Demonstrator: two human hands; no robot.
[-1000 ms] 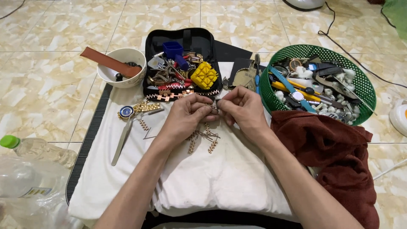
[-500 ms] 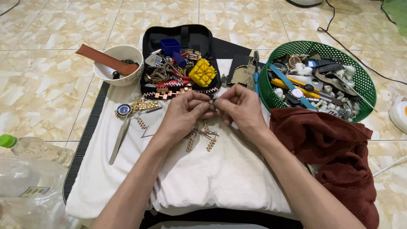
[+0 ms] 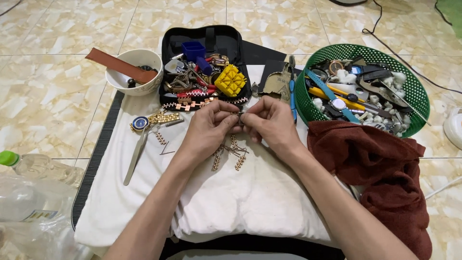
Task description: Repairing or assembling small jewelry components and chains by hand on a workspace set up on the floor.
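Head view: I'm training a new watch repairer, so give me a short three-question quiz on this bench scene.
1. True or false: the green basket sits to the person's right.
2. What lies in the white bowl? A) brown strap B) yellow block C) tweezers
3. Fill in: the left hand and right hand pinch a small metal piece above loose gold ____ on the white cloth.

Key: 1 true; 2 A; 3 links.

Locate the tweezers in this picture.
The tweezers lie on the white cloth, left of the left hand, just below the blue-faced watch.
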